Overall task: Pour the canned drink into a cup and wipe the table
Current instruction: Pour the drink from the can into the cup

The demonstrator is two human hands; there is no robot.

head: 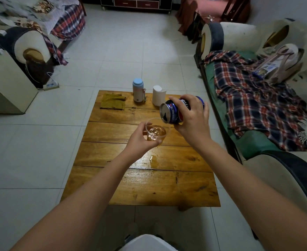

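Tiled living-room floor (123, 51), with a low wooden plank table (112, 187) at centre frame.

Just above frame centre, blue drink can (172, 112) tipped on its side, opened top facing left, mouth right over the rim of the clear plastic cup (157, 132). Gripped from above by the right hand (192, 116), fingers curled round the can body. Cup partly filled with amber liquid, held above the table by the left hand (141, 137), thumb and fingers wrapped round its wall. No stream visible between can and cup.

Below the cup, a small amber puddle (153, 161) on the planks, reaching toward a seam between boards.

Toward the table's far edge: folded olive-brown cloth (112, 104) at upper left, lying flat; to its right a flask with a pale blue lid (138, 91), upright; just beside that a white cylindrical container (158, 96), partly behind the can.

At right of frame, sofa (257, 160) draped with a plaid blanket (254, 100). At upper left, another sofa (31, 44) and a power strip (51, 85) on the floor.
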